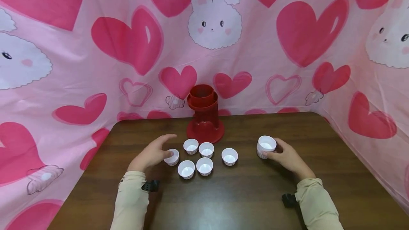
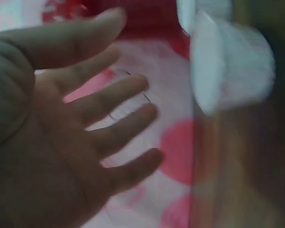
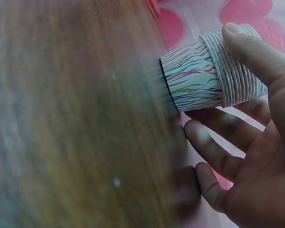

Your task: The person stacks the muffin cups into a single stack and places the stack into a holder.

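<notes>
In the head view, several white paper baking cups stand singly on the table, among them a front cup [image 1: 204, 166] and one set apart to the right [image 1: 229, 157]. My left hand [image 1: 150, 156] hovers by the leftmost cup [image 1: 173, 158], its thumb overlapping that cup from above. The left wrist view shows the fingers [image 2: 118, 128] spread and apart from a blurred cup [image 2: 242, 66]. At the right, my right hand [image 1: 289, 158] holds a nested stack of baking cups [image 1: 266, 145] between thumb and fingers. Coloured wavy lines mark the stack's side [image 3: 192, 76] in the right wrist view.
A red plastic stand [image 1: 204, 132] with a red cylinder [image 1: 202, 97] on top is at the table's back edge, behind the single cups. The brown wooden table [image 1: 223, 201] meets a pink cloth backdrop [image 1: 255, 56] with hearts and rabbits at the back and sides.
</notes>
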Motion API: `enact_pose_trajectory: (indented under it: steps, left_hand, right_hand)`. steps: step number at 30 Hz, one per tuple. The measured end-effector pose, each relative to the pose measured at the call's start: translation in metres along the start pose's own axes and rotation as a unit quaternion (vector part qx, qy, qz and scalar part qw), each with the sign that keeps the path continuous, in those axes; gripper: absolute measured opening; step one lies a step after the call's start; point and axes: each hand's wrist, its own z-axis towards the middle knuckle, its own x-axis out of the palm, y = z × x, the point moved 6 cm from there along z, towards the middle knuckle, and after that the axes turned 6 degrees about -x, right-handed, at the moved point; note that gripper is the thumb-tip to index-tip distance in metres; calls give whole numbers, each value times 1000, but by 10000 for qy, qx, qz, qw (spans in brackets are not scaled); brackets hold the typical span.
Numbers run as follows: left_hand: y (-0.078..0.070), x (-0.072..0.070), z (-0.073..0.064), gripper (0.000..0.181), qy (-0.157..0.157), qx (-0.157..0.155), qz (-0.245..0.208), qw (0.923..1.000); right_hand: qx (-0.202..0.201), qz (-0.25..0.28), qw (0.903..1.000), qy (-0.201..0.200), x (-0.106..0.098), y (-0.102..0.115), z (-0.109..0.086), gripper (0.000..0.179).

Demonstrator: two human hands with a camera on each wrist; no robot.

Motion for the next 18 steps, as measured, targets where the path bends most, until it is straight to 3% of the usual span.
enact_pose_trajectory:
  steps: [4,6,18]
  left_hand:
    - [26,9,1,75,460,-509,41,9976]
    - [32,13,2,77,546,-601,100,9966]
    - [39,21,6,73,540,-801,156,9952]
  right_hand:
    - [-6,-118,9999,4,-1,0,0,61]
    - [17,-178,9998,7,-1,0,0,62]
    - [-34,-183,9998,-41,-2,2,0,60]
